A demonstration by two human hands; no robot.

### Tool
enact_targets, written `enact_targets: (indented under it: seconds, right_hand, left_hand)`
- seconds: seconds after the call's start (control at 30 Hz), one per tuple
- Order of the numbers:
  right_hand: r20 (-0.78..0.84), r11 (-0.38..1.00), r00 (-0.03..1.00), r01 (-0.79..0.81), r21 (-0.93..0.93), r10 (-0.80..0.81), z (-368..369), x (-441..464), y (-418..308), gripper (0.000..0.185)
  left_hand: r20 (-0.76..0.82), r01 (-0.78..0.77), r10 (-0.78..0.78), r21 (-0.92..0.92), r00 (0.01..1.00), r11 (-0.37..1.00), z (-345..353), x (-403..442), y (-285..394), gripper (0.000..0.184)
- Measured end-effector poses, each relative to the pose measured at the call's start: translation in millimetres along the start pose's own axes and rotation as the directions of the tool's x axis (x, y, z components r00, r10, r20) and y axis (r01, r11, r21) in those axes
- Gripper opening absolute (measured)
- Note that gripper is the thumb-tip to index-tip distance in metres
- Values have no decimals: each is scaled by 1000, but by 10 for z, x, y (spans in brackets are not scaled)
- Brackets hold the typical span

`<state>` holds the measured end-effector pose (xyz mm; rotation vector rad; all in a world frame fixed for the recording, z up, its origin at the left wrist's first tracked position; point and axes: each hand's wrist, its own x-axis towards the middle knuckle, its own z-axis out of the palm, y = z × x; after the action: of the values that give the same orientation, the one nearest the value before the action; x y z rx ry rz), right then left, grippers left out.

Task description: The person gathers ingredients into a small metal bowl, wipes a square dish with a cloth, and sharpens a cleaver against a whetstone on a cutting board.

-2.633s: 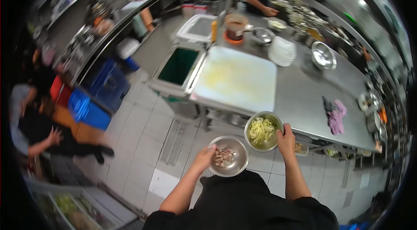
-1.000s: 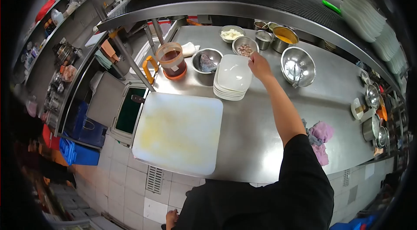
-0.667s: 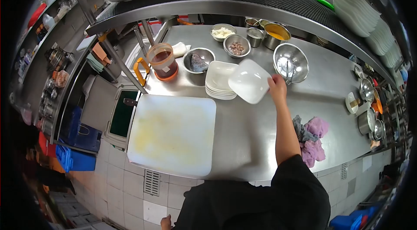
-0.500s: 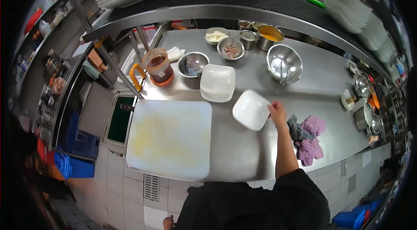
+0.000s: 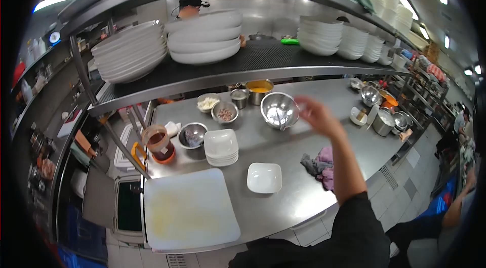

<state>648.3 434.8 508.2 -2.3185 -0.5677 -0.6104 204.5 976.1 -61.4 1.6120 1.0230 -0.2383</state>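
My right hand [image 5: 318,118] is raised over the steel table, its fingers apart and nothing in it. Just left of it stands a large steel bowl [image 5: 278,108] with a metal utensil inside; whether the fingertips touch its rim I cannot tell. One white square bowl [image 5: 264,178] sits by itself on the table below. To its left is a stack of similar white square bowls [image 5: 221,146]. My left hand is out of view.
A white cutting board [image 5: 190,210] covers the front left. Smaller steel bowls, a container of dark liquid [image 5: 159,144] and a pot of orange liquid [image 5: 259,87] stand behind. Crumpled cloths [image 5: 324,167] lie right. An overhead shelf [image 5: 253,68] holds stacked plates; people are beyond and at right.
My right hand has let go of the single white bowl, now on the table, and moved up toward the large steel bowl. The view has tilted upward. My left hand has left the view.
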Motion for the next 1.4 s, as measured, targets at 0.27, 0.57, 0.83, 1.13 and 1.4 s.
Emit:
enact_targets:
  seconds: [0.27, 0.57, 0.83, 1.13, 1.4]
  right_hand:
    - [-615, 776, 707, -151, -613, -349, -2623, 2350, -238, 71]
    - [-561, 689, 801, -529, -496, 210, -3377, 3379, 274, 86]
    - [-789, 976, 602, -78, -206, -118, -3101, 2923, 636, 54]
    - [-609, 744, 774, 509, 433, -175, -1981, 488, 457, 32]
    - [349, 699, 928, -335, 631, 130, 800, -741, 1002, 45]
  left_hand:
    - [220, -259, 253, 0, 942, 966, 1021, -416, 2206, 48]
    - [293, -288, 286, -38, 912, 957, 2275, -1430, 3103, 48]
    - [325, -267, 255, -11, 911, 964, 2318, -2139, 2997, 49]
    - [301, -467, 414, 130, 859, 875, 2614, -997, 3799, 38]
    - [269, -443, 362, 379, 893, 812, 3349, -923, 4683, 50]
